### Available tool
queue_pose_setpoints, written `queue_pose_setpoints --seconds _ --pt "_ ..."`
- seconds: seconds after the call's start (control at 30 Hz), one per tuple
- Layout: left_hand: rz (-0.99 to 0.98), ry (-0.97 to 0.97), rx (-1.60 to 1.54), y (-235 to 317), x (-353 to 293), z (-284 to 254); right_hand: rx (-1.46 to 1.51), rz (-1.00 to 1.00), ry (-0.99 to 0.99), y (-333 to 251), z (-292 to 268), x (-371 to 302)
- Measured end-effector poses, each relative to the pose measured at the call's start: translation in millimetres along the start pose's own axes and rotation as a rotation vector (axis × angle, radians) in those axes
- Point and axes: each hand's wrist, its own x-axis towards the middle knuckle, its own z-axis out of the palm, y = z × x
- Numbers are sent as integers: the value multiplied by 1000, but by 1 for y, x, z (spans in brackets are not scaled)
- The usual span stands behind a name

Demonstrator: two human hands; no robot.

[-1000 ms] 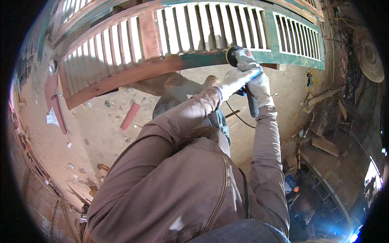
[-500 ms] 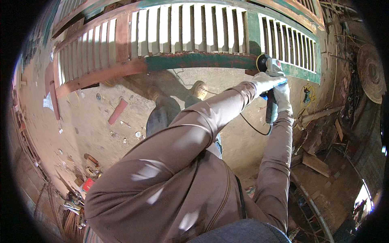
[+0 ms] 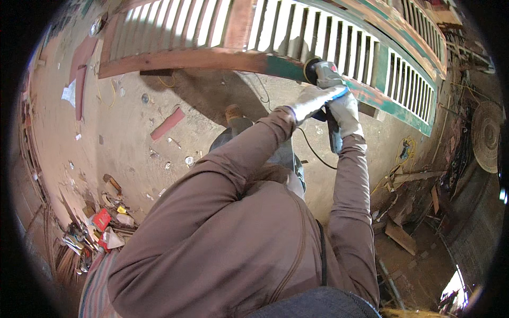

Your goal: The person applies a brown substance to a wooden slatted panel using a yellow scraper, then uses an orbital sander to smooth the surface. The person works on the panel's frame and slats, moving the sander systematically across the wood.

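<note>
Gripping a long grey plastic disc sander [image 3: 328, 78] toward one o'clock: white-gloved left hand [image 3: 312, 102], white-gloved right hand [image 3: 346, 113].
Likely hefty, rigid; best held mid-body.

brown long-sleeved top [image 3: 254, 233], long curved seam [image 3: 303, 236], white gloves [image 3: 313, 100] with blue trim [image 3: 340, 94] on both hands [image 3: 347, 114]

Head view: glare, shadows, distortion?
Head view: pale strips within the long red-brown and green slatted wooden frame blow out to white; same view, a dark shadow crosses the tan floor below it; same view, the frame bows, fisheye-style, and picture corners go black.
</note>
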Motion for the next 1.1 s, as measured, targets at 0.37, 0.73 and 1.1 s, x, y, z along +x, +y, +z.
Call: queue_pose_setpoints --seconds 0.37,0.73,1.1 --pt "96 231 -223 22 -81 -122 -192 119 -204 -178 68 11" --pt "-44 19 -11 -5 -1 22 -93 191 -66 -2 -18 -13" --pt "-109 -109 95 -28 106 152 -11 271 45 100 -133 -28"
